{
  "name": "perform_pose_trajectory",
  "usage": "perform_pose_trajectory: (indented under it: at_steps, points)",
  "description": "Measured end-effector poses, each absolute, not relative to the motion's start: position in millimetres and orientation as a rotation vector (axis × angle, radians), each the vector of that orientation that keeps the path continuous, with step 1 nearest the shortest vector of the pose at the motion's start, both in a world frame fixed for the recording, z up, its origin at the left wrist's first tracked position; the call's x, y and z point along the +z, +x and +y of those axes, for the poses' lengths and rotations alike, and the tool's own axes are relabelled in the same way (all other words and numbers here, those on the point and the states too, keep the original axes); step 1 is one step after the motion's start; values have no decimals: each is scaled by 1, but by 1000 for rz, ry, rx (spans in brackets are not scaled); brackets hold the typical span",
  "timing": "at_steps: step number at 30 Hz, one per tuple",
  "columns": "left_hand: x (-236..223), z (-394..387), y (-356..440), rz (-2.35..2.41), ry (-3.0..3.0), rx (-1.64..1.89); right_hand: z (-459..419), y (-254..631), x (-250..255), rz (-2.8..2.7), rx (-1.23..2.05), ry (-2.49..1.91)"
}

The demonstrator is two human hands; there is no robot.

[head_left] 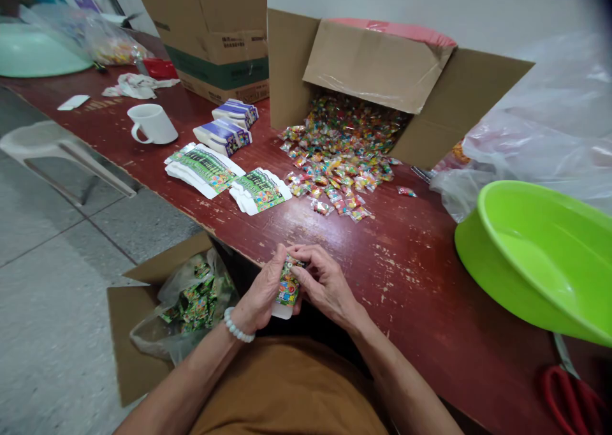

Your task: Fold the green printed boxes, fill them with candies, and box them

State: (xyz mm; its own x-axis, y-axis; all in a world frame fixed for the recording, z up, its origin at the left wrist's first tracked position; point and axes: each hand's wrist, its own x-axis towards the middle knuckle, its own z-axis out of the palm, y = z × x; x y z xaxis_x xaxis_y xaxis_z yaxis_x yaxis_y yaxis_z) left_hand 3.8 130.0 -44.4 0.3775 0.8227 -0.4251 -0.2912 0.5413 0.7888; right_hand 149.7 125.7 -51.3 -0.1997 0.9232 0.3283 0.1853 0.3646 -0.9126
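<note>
Between my two hands is a small printed candy box (pixel 287 289), its white flap pointing down toward me. My left hand (pixel 264 291), with a pale bead bracelet at the wrist, wraps the box from the left. My right hand (pixel 327 282) closes on its upper right side, thumb against the printed face. Just beyond lie two stacks of flat green cartons, the nearer one (pixel 261 191) and the larger one (pixel 205 169). Small wrapped candies (pixel 342 180) spill over the table from a tipped cardboard box (pixel 373 65).
On the red table (pixel 382 275) stand a white mug (pixel 153 124), purple-white carton bundles (pixel 222 135) and a lime green basin (pixel 526 250). Red-handled scissors (pixel 568 390) lie at the lower right. Below left, an open carton (pixel 122 314) holds a bag of filled green packs (pixel 198 298).
</note>
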Motion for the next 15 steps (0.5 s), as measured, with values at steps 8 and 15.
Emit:
perform_pose_trajectory:
  at_steps: [8, 15]
  points:
    - [-38, 131, -13, 842, 686, 755, 228, 184, -56, -1687, 442, -1796]
    - [-62, 112, -86, 955, 1012, 443, 246, 186, -69, -1669, 439, -1983]
